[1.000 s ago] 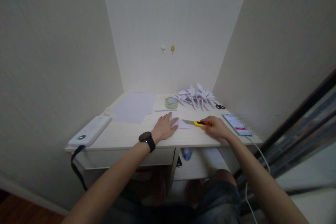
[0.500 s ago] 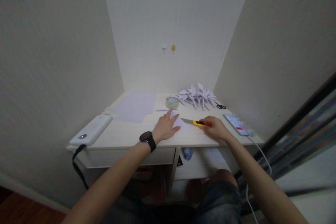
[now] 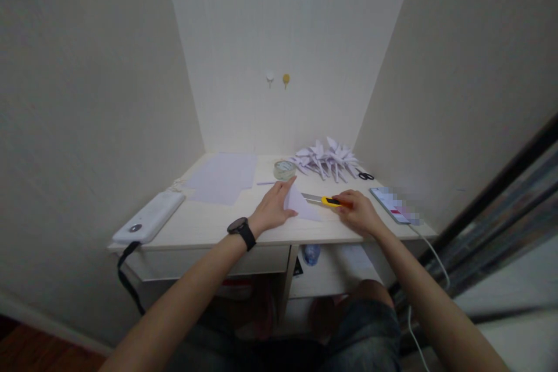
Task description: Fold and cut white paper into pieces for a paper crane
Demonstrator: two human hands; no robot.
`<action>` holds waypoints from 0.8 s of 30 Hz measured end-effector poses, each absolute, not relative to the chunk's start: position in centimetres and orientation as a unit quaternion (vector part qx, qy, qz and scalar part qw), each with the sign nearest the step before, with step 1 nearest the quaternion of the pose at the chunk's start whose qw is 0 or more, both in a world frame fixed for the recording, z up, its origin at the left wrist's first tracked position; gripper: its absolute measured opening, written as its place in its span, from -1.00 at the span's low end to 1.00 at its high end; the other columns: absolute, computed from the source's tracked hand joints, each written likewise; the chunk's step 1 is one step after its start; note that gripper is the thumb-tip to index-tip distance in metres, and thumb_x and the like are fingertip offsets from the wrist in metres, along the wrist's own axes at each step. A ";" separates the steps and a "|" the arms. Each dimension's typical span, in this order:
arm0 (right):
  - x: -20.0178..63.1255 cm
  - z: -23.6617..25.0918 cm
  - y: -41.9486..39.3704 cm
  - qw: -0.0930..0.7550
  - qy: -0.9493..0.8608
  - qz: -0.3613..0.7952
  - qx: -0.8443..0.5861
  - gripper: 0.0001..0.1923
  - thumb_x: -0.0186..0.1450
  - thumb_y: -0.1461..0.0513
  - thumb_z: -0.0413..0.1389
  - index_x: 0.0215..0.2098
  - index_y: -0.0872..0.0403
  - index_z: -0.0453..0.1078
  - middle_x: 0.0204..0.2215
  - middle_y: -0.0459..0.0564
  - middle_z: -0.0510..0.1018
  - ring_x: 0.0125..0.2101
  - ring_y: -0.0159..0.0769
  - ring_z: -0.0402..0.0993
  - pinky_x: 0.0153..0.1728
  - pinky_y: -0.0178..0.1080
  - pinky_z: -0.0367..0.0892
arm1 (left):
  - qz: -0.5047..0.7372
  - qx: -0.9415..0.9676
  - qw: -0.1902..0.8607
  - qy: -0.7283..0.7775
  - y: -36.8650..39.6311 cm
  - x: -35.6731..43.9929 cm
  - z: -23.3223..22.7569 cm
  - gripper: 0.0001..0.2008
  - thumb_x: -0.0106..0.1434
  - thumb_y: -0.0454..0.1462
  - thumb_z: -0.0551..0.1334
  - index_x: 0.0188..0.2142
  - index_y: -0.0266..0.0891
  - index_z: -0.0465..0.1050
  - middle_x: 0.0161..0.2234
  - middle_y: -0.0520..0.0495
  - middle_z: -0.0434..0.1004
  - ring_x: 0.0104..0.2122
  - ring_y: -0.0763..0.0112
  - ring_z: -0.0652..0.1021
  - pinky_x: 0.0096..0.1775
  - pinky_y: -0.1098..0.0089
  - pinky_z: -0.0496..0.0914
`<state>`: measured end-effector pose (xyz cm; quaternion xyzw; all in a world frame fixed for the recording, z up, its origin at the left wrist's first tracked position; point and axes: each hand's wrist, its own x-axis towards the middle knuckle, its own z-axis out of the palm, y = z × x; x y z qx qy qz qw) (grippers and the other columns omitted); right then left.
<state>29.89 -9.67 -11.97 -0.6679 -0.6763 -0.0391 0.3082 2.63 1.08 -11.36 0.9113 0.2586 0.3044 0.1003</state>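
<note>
My left hand (image 3: 274,208), with a black watch at the wrist, holds the left side of a folded white piece of paper (image 3: 305,208) on the desk, thumb near me and fingers at the far side. Part of the paper is hidden under the hand. In my right hand (image 3: 355,209) is a yellow-and-black utility knife (image 3: 330,201), fingers closed round its handle. Its long blade points left and touches or lies inside the paper's right edge; I cannot tell which.
Loose white sheets (image 3: 222,177) lie at the back left. A tape roll (image 3: 285,170), a pile of folded paper shapes (image 3: 326,158) and black scissors (image 3: 365,175) are at the back. A white device (image 3: 150,218) lies left, a phone (image 3: 389,204) right, on the white desk (image 3: 209,226).
My left fingers have drawn together and moved right over the paper's edge, uncovering more of it. The knife has turned flatter, its blade now against the paper.
</note>
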 end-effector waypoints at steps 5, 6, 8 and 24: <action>29.6 -11.8 -10.0 0.313 -0.696 -0.025 -0.645 -0.65 0.16 0.31 0.15 -0.10 0.01 0.57 -0.14 0.05 0.59 -0.13 -0.14 0.45 -0.01 -0.13 0.32 | 0.316 0.903 0.106 0.271 1.1 2.6 -11.3 -0.03 0.13 -0.20 0.37 0.38 -0.16 -0.18 0.10 -0.21 0.22 0.08 0.08 0.36 0.17 0.11 0.27; 29.5 -11.8 -10.0 0.315 -0.697 -0.028 -0.643 -0.66 0.16 0.32 0.15 -0.10 0.01 0.58 -0.14 0.05 0.59 -0.13 -0.15 0.45 -0.01 -0.13 0.32 | 0.314 0.903 0.106 0.272 1.1 2.6 -11.3 -0.04 0.13 -0.20 0.37 0.38 -0.16 -0.16 0.10 -0.21 0.21 0.07 0.08 0.37 0.16 0.11 0.28; 29.6 -11.8 -10.1 0.323 -0.687 -0.040 -0.649 -0.65 0.15 0.32 0.15 -0.10 0.03 0.57 -0.14 0.06 0.59 -0.13 -0.15 0.46 -0.01 -0.14 0.32 | 0.311 0.904 0.104 0.273 1.0 2.6 -11.3 -0.06 0.13 -0.20 0.37 0.37 -0.15 -0.13 0.09 -0.19 0.21 0.06 0.09 0.38 0.15 0.12 0.29; 29.0 -12.2 -10.1 0.331 -0.685 -0.050 -0.647 -0.65 0.18 0.34 0.15 -0.08 0.06 0.56 -0.13 0.08 0.57 -0.11 -0.15 0.43 -0.02 -0.16 0.32 | 0.293 0.916 0.049 0.269 0.4 2.7 -11.1 -0.08 0.21 -0.15 0.30 0.38 -0.16 -0.24 0.10 -0.25 0.23 0.04 0.05 0.41 0.08 0.08 0.34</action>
